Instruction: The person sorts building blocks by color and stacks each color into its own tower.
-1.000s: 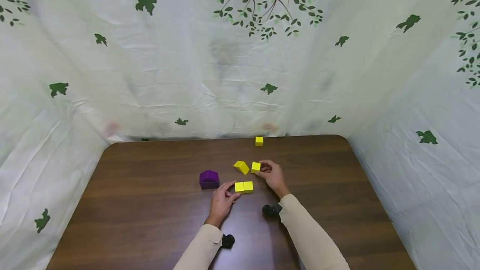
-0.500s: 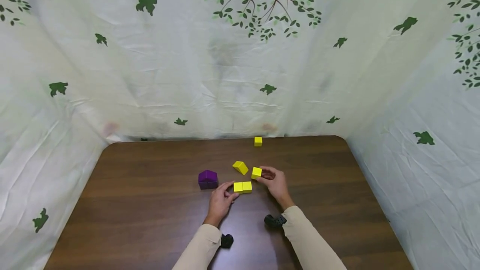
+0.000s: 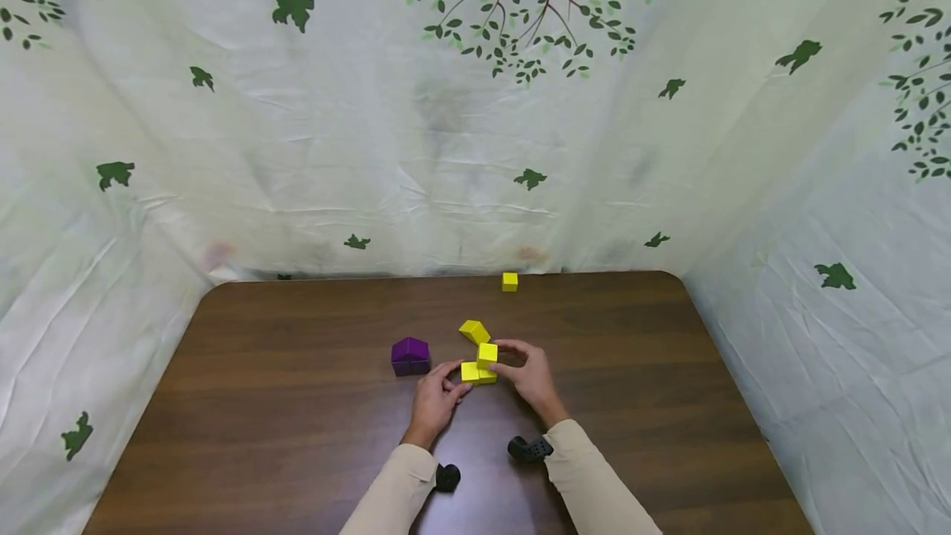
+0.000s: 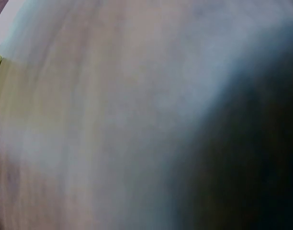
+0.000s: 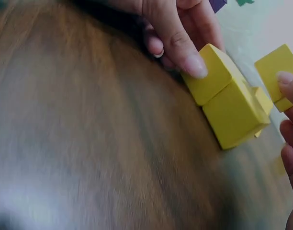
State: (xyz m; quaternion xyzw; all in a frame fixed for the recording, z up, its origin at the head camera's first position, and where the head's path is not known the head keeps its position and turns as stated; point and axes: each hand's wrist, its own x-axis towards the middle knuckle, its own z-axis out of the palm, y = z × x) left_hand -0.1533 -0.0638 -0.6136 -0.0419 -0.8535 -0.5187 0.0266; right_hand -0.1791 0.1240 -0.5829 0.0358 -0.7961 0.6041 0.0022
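Head view: the right hand (image 3: 526, 371) pinches a small yellow cube (image 3: 487, 355) just above the right end of the pair of yellow cubes (image 3: 476, 373) lying side by side on the brown table (image 3: 297, 403). The left hand (image 3: 437, 400) steadies that pair, fingertips on its left end. Setting it down well probably means squaring edges first, lowering straight, then easing the pinch.

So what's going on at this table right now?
A person is handling small blocks on a brown table. The left hand touches a pair of yellow blocks lying side by side, while the right hand pinches another yellow cube just above them. A yellow wedge, a purple block and a lone yellow cube lie nearby.
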